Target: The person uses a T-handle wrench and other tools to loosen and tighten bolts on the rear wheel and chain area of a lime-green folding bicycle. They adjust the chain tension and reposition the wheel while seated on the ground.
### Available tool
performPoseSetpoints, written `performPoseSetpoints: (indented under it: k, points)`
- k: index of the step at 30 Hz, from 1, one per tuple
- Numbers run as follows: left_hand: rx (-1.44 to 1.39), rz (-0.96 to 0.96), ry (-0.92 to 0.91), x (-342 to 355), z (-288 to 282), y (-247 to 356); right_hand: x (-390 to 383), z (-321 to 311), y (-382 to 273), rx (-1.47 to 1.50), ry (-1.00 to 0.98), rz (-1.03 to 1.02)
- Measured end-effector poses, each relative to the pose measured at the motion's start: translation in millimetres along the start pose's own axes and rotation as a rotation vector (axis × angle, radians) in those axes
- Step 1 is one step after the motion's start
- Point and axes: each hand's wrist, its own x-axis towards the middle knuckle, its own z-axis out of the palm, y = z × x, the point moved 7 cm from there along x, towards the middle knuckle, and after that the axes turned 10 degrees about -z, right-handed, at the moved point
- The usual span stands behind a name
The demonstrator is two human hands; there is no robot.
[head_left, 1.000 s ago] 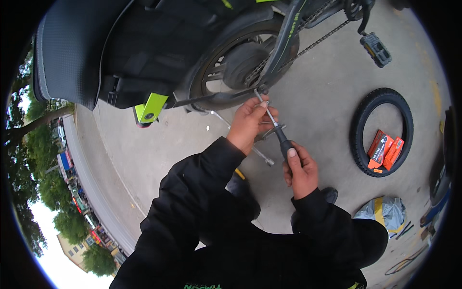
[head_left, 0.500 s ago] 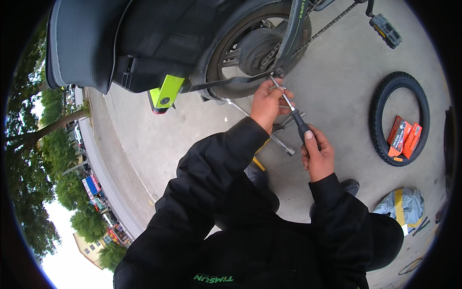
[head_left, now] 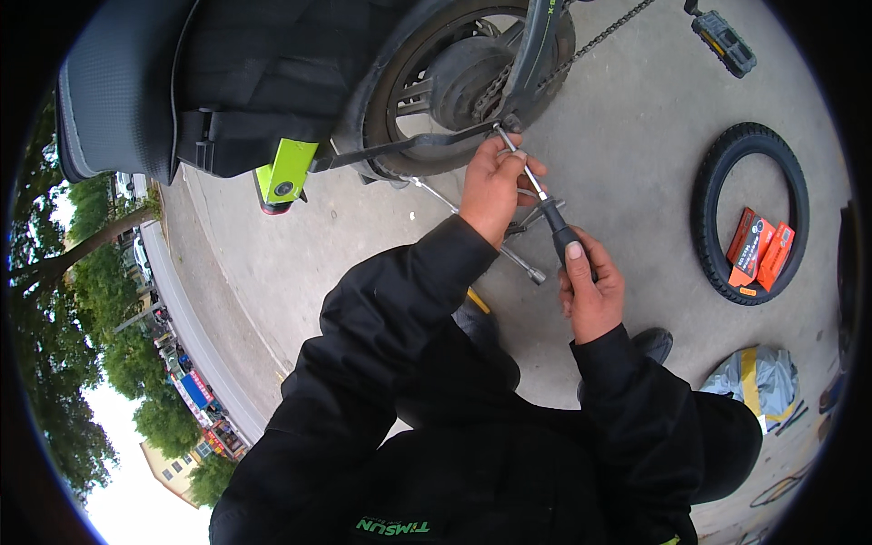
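Note:
My left hand (head_left: 490, 191) is closed round the metal shaft of a screwdriver-like tool (head_left: 556, 221) with a black handle, near its tip. My right hand (head_left: 592, 289) grips that handle lower down, thumb along its top. The tool's tip meets a dark metal bracket (head_left: 427, 139) by a bolt at the rear axle of a black electric bike, beside the wheel (head_left: 377, 109) with its hub and chain (head_left: 604, 36). A silver cross wrench (head_left: 522, 261) lies on the pavement under my left hand, partly hidden, with a yellow bar (head_left: 477, 300) near it.
A loose black tyre (head_left: 707, 218) lies at the right with red boxes (head_left: 772, 259) inside, below a pedal (head_left: 724, 45). A grey-and-yellow bag (head_left: 772, 381) and my shoe (head_left: 654, 345) are lower right. The bike's green panel (head_left: 291, 168) juts out left. A road with trees borders the pavement.
My view has shifted, so the tyre and bike sit higher in it. Both hands have stayed on the tool, whose tip remains at the bracket by the axle.

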Motion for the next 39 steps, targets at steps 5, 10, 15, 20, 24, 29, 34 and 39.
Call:
performPoseSetpoints:
  k: [5, 10, 15, 20, 24, 29, 34, 39]
  points:
    - [-0.011, -0.002, 0.007, 4, -2, 1, 3, -1, 2, 0.014, 0.003, 0.012]
    - [-0.013, 0.019, -0.015, 7, -4, -2, 10, -1, -23, -0.328, -0.015, -0.291]
    - [-0.144, 0.188, 0.327, -2, -38, 6, 8, 4, -58, -0.855, -0.006, -0.645]
    - [-0.328, 0.370, 0.450, -32, -90, 40, 15, 1, -56, -0.778, -0.002, -0.530]
    - [-0.347, 0.428, 0.403, -53, -105, 53, 16, 1, -49, -0.716, -0.002, -0.467]
    - [-0.362, 0.525, 0.426, -67, -105, 63, 14, 3, -50, -0.738, 0.026, -0.513]
    - [-0.278, 0.532, 0.454, -65, -96, 46, 14, 4, -47, -0.740, 0.037, -0.507]
    - [-0.251, 0.100, 0.177, -27, -54, -8, 13, 5, -52, -0.813, -0.032, -0.488]
